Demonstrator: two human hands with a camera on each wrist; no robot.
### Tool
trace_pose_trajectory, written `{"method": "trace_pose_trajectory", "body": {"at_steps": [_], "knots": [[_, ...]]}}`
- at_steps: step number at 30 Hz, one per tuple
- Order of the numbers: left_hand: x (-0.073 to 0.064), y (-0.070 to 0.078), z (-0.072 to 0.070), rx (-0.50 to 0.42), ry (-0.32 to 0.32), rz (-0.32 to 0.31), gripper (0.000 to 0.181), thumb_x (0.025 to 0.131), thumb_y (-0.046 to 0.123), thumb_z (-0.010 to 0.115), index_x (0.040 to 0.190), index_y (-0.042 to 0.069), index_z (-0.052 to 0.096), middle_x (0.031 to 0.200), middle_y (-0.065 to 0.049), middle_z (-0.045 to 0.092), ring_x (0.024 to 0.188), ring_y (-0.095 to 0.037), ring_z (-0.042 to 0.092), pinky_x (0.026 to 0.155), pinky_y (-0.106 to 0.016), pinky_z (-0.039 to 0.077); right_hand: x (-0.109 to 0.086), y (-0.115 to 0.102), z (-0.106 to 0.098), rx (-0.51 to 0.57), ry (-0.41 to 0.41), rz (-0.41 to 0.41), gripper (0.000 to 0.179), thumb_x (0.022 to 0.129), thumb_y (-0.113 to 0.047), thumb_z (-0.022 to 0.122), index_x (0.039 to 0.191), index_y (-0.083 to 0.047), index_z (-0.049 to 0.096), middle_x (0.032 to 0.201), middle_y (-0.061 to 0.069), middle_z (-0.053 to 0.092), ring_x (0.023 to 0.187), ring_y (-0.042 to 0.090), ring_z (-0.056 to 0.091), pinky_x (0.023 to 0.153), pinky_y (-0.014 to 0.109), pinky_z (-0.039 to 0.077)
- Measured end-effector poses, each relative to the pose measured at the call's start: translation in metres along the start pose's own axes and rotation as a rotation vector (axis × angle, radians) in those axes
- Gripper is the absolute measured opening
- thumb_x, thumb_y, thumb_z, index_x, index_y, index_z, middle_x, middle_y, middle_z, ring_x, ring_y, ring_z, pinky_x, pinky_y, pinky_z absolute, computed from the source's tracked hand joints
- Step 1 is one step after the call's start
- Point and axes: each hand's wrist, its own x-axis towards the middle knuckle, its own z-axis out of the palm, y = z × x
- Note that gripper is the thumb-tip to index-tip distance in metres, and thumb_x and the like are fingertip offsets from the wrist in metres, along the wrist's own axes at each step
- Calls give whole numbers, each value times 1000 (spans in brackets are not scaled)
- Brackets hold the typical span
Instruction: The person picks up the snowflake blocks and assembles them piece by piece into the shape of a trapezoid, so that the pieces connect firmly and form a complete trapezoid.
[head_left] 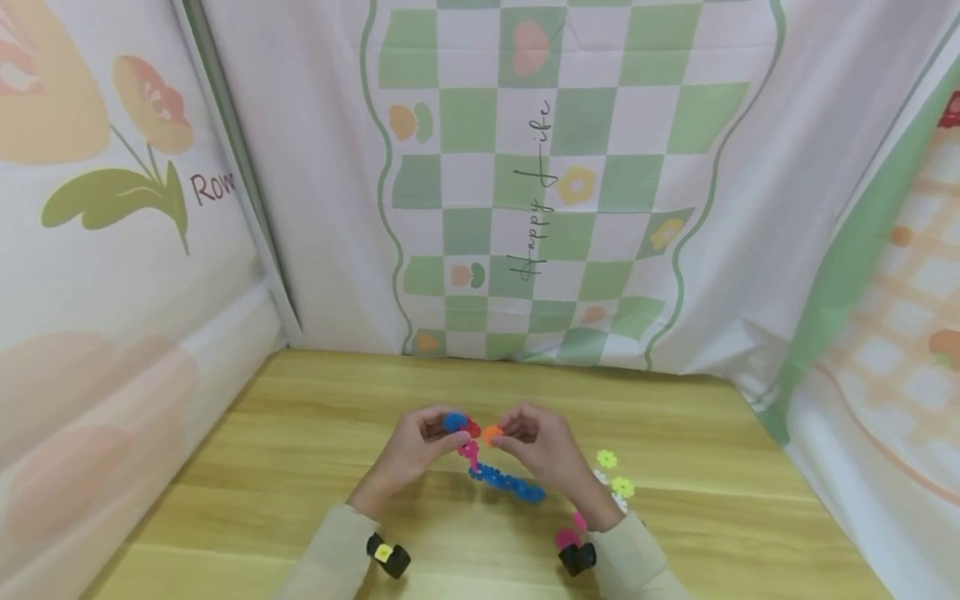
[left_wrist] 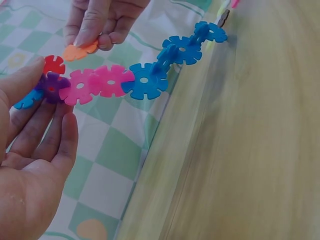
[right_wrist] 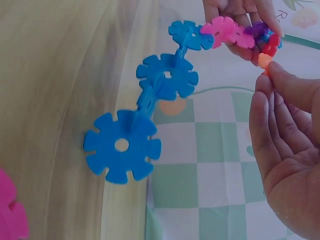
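My left hand pinches one end of a chain of notched, flower-shaped interlocking plastic discs. At that end, a purple disc joins a red disc and a blue one, partly covered by fingers. Two pink discs follow, then several blue discs set crosswise into one another, trailing toward the right. Between thumb and fingers, my right hand holds a single orange disc. In the head view a narrow gap separates the orange disc from the red one.
Loose yellow discs, white and pink discs lie on the wooden table beside my right forearm. Printed cloth hangs behind the table and along both sides. A black wrist camera sits at each sleeve.
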Motion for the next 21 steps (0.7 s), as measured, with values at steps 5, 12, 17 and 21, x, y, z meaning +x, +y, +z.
{"method": "trace_pose_trajectory", "body": {"at_steps": [5,12,17,21], "knots": [[-1,-1,0,-1,-10,23,31,102,20,73,128,3,70,122,-17,76,103,-17,77,90,-29,63,-1,-3,2,-10,2,12,12,93,-14,82,99,-10,72,92,6,79,77,14,74,70,25,62],[-2,3,0,-38,-57,58,24,100,14,73,120,0,73,114,-23,76,94,-14,78,88,-42,65,-1,-8,4,-34,-7,3,9,92,-13,82,96,-12,74,90,4,78,77,11,74,70,24,62],[-3,3,0,-27,-50,62,22,101,15,73,117,0,74,110,-20,78,94,-14,78,89,-42,65,-2,-14,7,-44,25,-9,9,92,-10,82,94,-11,74,88,3,79,77,12,74,71,25,63],[-4,1,1,-17,-49,73,19,100,15,74,112,0,76,106,-18,79,91,-14,78,88,-52,64,-3,-16,10,-74,58,-16,12,89,-5,83,91,-13,74,85,0,78,76,11,74,70,27,63]]}}
